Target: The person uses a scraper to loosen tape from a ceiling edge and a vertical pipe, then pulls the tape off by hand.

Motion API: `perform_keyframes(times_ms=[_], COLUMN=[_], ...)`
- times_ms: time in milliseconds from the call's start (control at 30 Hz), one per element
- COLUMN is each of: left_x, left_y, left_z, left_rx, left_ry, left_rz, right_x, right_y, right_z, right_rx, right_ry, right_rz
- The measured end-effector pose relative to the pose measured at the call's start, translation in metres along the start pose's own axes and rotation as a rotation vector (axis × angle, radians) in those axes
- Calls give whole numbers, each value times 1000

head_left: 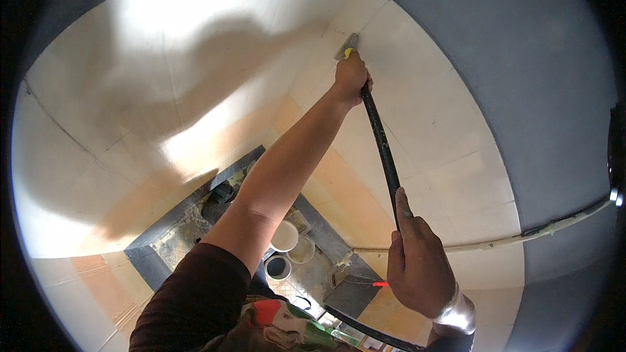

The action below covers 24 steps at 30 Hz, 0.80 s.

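Observation:
High up by the corner where two pale tiled walls meet, my left hand point(352, 78) is closed around the handle end of a scraper point(346, 45). Its flat grey blade and a bit of yellow show beyond my fist, against or very close to the tiles. A black pole point(381, 140) runs from under that fist down toward me; whether it is one piece with the scraper is hidden. Lower down, my right hand point(420, 267) wraps the pole, its index finger stretched along the shaft.
Below stand a white bucket point(285, 225), a clear tub point(302, 250) and a bucket with dark contents point(278, 267). A thin pipe point(469, 246) crosses the right wall, with a red item point(380, 284) below it. Dark grey wall point(548, 91) lies above the tiles.

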<state>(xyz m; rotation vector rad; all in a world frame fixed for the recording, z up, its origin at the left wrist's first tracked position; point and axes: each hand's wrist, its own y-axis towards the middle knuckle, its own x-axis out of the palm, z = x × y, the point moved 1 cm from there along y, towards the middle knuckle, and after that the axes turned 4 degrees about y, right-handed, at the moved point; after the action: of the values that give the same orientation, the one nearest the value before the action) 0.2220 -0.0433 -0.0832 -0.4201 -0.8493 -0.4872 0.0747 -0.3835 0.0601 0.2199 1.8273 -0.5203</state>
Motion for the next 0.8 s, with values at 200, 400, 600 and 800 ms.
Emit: perform_keyframes(times_ms=[200, 400, 600, 800], left_x=[-9, -10, -11, -17], left_y=[9, 7, 10, 30], left_z=[3, 18, 23, 22], left_rx=[-72, -84, -87, -19], left_ry=[-39, -51, -21, -61], left_rz=[-56, -37, -12, -5], right_x=[1, 3, 2, -4], right_y=[11, 20, 27, 33], right_z=[-8, -12, -10, -8], right_rx=[-14, -66, -101, -119], right_ry=[11, 68, 15, 114], right_rz=[40, 150, 101, 214])
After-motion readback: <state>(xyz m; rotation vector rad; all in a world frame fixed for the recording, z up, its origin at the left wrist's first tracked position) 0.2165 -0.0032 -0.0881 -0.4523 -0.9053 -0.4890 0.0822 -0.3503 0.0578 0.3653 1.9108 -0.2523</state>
